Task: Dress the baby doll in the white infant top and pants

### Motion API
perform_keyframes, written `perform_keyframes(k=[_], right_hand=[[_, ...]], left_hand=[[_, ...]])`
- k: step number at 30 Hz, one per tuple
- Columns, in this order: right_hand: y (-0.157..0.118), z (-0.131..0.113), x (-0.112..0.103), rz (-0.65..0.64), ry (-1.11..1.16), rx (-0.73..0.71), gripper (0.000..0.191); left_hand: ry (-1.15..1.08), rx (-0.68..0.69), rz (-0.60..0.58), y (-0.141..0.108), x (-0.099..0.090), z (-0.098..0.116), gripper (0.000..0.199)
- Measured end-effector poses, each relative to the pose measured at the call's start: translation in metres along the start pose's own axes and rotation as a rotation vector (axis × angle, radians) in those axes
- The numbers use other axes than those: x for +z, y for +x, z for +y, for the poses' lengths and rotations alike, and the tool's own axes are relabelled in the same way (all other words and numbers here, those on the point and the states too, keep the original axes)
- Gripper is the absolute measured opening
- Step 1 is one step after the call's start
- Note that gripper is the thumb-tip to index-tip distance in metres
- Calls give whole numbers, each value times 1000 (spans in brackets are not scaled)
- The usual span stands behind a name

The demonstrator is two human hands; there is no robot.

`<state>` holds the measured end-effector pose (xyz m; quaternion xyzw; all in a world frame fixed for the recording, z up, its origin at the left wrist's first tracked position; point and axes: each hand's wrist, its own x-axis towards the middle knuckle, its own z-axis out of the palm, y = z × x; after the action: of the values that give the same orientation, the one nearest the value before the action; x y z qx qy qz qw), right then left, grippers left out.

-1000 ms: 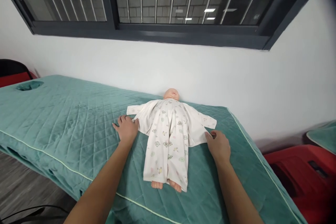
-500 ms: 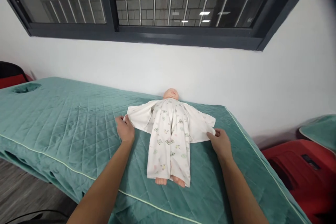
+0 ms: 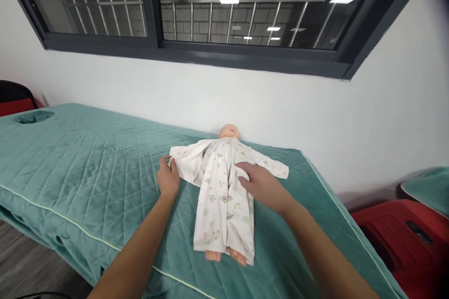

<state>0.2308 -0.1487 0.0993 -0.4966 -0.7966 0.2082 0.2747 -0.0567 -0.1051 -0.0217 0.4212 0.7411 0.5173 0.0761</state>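
Note:
A baby doll [image 3: 228, 131] lies on its back on the green quilted bed cover, head toward the wall and bare feet toward me. It wears white printed trousers [image 3: 213, 205] and a white baby shirt [image 3: 189, 162] whose front is spread open on the left. My left hand [image 3: 168, 178] pinches the outer edge of the shirt's left front flap. With fingers closed, my right hand [image 3: 264, 186] holds the shirt's right front flap over the doll's belly. The right sleeve [image 3: 271, 165] lies stretched out to the side. The doll's arms are hidden.
The green quilted bed cover [image 3: 105, 168] has a face hole [image 3: 34, 117] at its far left. A white wall [image 3: 140, 88] with a barred window [image 3: 245, 14] stands behind the bed. Red chairs [image 3: 414, 243] are to the right, and part of another chair [image 3: 16, 96] shows at the left.
My right hand has moved left and inward, bringing the shirt's right flap from the bed across the doll's body. My left hand stays at the left flap. The view has tilted slightly up.

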Motion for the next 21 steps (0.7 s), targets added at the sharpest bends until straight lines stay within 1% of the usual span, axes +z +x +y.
perform_keyframes(k=[2, 4, 8, 11, 12, 14, 17, 19, 21], right_hand=[[-9, -2, 8, -65, -172, 5, 41], [-16, -1, 16, -99, -234, 35, 43], [-23, -6, 27, -111, -186, 26, 38], [-17, -12, 26, -94, -64, -6, 33], [-11, -13, 24, -61, -12, -5, 31], [8, -8, 17, 55, 102, 23, 29], [49, 11, 7, 246, 224, 101, 31], [75, 29, 7, 367, 227, 177, 32], [93, 49, 15, 506, 159, 195, 34]], left_hand=[[21, -10, -22, 0, 0, 0, 33], [38, -17, -37, 0, 1, 0, 34], [10, -8, -40, 0, 3, -1, 31], [-18, 7, -50, -1, 4, -1, 31], [-20, 11, -61, -1, 5, -2, 31], [-19, 21, -90, -1, 6, -2, 33], [-33, 74, -130, -1, 8, -1, 33], [-53, 111, -157, 0, 7, 0, 31], [-72, 111, -191, 0, 5, 2, 30]])
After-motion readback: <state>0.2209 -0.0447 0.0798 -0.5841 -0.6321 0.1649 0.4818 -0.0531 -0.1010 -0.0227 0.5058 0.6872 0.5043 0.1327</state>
